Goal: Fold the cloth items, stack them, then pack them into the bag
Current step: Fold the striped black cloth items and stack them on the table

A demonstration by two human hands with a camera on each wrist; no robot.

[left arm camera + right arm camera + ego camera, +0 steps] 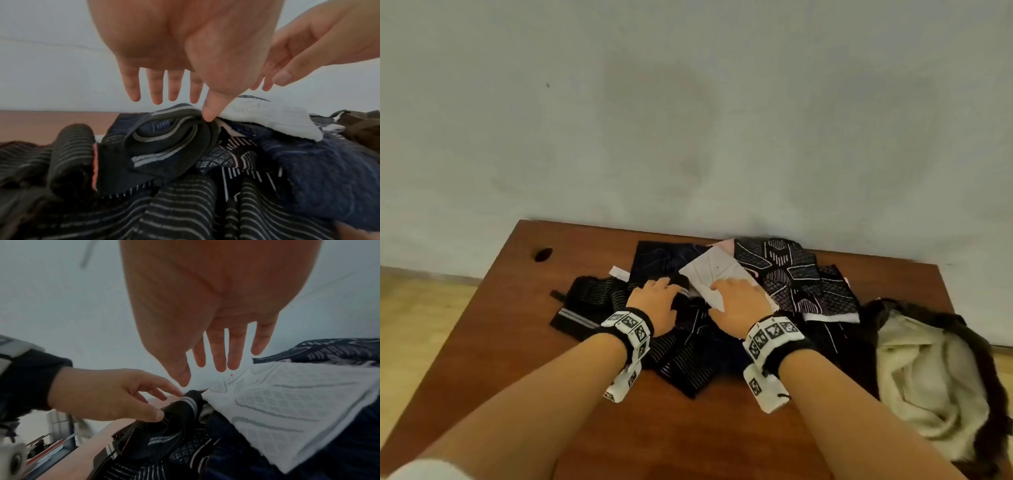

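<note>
Two hands reach over a heap of cloth items (722, 301) on the table's (500, 342) far half; left hand (654, 301) has straight fingers, thumb touching a black sock (164, 142); right hand (739, 301) hovers, relaxed and empty, above a white sock (287, 410); bag (928, 377) lies at the right edge.

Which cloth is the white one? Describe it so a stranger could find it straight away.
Start at the brown table against the pale wall and look at the heap of mostly dark cloths near its back edge. The white cloth lies on top of that heap, just beyond the right hand, with a navy cloth to its left. It is the only pale piece there, marked with faint grey lines.
</note>
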